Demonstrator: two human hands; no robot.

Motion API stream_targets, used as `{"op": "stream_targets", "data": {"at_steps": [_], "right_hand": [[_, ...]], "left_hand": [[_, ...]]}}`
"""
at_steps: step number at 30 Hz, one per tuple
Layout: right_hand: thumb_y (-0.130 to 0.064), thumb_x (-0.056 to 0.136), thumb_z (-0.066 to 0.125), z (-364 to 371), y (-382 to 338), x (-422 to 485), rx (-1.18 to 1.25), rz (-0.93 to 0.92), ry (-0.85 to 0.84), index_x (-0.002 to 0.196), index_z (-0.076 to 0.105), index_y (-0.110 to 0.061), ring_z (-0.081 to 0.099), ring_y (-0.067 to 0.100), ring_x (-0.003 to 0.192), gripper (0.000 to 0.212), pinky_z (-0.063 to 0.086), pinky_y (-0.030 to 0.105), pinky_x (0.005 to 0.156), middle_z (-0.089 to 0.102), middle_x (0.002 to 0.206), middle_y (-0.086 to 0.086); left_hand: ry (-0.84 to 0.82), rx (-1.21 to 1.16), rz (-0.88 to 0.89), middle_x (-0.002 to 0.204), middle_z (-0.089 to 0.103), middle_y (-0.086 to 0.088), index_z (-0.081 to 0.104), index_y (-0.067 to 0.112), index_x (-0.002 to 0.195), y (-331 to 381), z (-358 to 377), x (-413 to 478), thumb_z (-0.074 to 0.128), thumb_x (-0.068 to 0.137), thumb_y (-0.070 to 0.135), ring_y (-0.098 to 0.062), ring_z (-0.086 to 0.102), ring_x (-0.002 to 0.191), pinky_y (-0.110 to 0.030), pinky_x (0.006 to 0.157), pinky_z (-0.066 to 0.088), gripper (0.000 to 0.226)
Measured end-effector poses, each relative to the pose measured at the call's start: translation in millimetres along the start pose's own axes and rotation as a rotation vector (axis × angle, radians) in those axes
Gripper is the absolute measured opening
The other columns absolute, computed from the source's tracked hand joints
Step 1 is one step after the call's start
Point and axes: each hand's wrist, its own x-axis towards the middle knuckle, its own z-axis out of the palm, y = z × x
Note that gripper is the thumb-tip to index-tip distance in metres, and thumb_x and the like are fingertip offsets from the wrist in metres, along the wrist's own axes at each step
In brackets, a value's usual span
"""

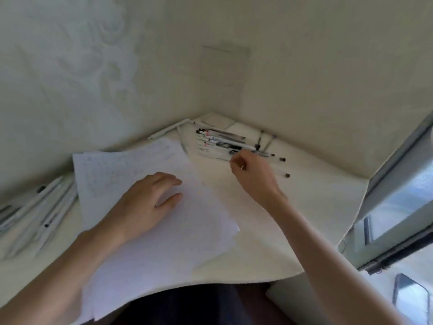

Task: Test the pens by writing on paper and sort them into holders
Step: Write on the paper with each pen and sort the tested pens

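Right hand (253, 174): stretched to the near end of the pen cluster, fingers curled close together over the barrels; cannot tell whether a pen is pinched between them.
Left hand (145, 202): lying flat on the paper stack, fingers straight and slightly apart, pressing the sheets down, holding nothing.
Table (293, 219): pale top set into a wall corner, bearing every item below.
Paper stack (168, 249): several loose sheets, fanned, near edge hanging over the table front; faint writing on the far part. Judged light, limp and apt to slide, so best pinned by a flat palm during test strokes.
White pens (46, 207): a bundle lying side by side at the far left, just beside the paper; blurred, count not readable.
Pen cluster (222, 141): dark and clear-barrelled pens lying in a row in the corner, well beyond the paper, some with coloured bands.
Loose pens (269, 156): clear barrels with black caps, lying to the right of the cluster and partly behind the right hand.
Handling of pens: judged light, stiff, smooth and prone to rolling; best taken mid-barrel between thumb and two fingers, one at a time.
Holders: none to be made out; all pens lying flat on the table, nothing standing in any container.
Phone (410, 299): dark slab at lower right, off the table.
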Motion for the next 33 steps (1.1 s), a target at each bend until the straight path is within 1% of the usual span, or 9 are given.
{"op": "stream_targets", "data": {"at_steps": [5,11,14,18,21,24,26,29,33], "right_hand": [[-0.012,0.088,0.053,32,14,51,-0.258,-0.087,-0.018,0.089,0.066,-0.008,0.053,0.033,0.101,0.014,0.041,0.036,0.084,0.064,0.097,0.012],[-0.033,0.091,0.057,47,15,46,-0.379,-0.162,-0.023,0.108,0.063,-0.016,0.046,0.029,0.110,0.025,0.032,0.036,0.090,0.057,0.111,0.007],[-0.028,0.096,0.049,48,10,44,-0.406,-0.185,-0.056,0.107,0.059,-0.010,0.048,0.031,0.107,0.023,0.031,0.035,0.086,0.057,0.108,0.009],[-0.017,0.100,0.035,41,-7,34,-0.163,-0.184,-0.060,0.113,0.045,-0.004,0.053,0.035,0.093,0.021,0.037,0.037,0.073,0.060,0.106,0.017],[-0.047,0.097,0.031,38,-18,27,-0.147,-0.273,0.029,0.106,0.050,-0.011,0.054,0.030,0.095,0.042,0.032,0.031,0.073,0.062,0.104,0.008],[-0.076,0.079,0.020,42,-27,27,-0.300,-0.281,0.053,0.063,0.037,-0.024,0.045,0.020,0.068,0.057,0.030,0.033,0.070,0.051,0.065,-0.006],[-0.070,0.080,0.029,48,-31,26,-0.308,-0.315,0.106,0.053,0.023,-0.025,0.037,0.019,0.055,0.053,0.030,0.032,0.067,0.034,0.049,-0.009],[-0.049,0.080,0.044,55,-37,26,-0.268,-0.459,0.216,0.050,0.025,-0.019,0.027,0.020,0.045,0.046,0.030,0.029,0.061,0.020,0.043,-0.010],[-0.063,0.077,0.055,56,-56,32,-0.139,-0.490,0.150,0.058,0.038,-0.018,0.034,0.014,0.046,0.052,0.027,0.024,0.055,0.034,0.048,-0.009]], "left_hand": [[-0.009,0.014,-0.015,0.119,0.058,0.007,0.063,0.018,0.114,-25,1,-4,0.028,0.083,0.058,-0.013,0.054,0.107,-0.021,0.089,0.035,0.061],[0.014,0.005,-0.014,0.118,0.057,0.011,0.064,0.023,0.112,-35,3,-12,0.032,0.088,0.051,-0.005,0.051,0.105,-0.017,0.090,0.035,0.049],[0.004,0.023,-0.021,0.120,0.057,0.010,0.064,0.022,0.113,-33,4,-16,0.032,0.088,0.050,-0.008,0.052,0.107,-0.021,0.092,0.034,0.048],[0.042,0.034,-0.049,0.117,0.058,0.008,0.065,0.021,0.110,-40,-4,-18,0.033,0.089,0.047,-0.011,0.054,0.106,-0.024,0.091,0.036,0.047],[0.052,0.053,-0.052,0.114,0.059,0.009,0.066,0.021,0.107,-44,-9,-24,0.034,0.089,0.046,-0.011,0.055,0.103,-0.026,0.087,0.040,0.045],[0.055,0.081,-0.050,0.112,0.060,0.009,0.067,0.021,0.104,-48,-11,-33,0.034,0.088,0.046,-0.011,0.056,0.101,-0.025,0.086,0.039,0.044],[0.060,0.063,-0.070,0.114,0.059,0.009,0.066,0.021,0.105,-50,-11,-38,0.034,0.088,0.047,-0.010,0.055,0.103,-0.025,0.087,0.039,0.045],[0.059,0.056,-0.074,0.116,0.058,0.008,0.065,0.020,0.107,-52,-8,-41,0.034,0.088,0.046,-0.013,0.056,0.105,-0.028,0.089,0.042,0.045],[0.073,0.060,-0.061,0.119,0.058,0.008,0.065,0.022,0.110,-54,-7,-45,0.035,0.088,0.046,-0.010,0.054,0.106,-0.026,0.091,0.039,0.044]]}}
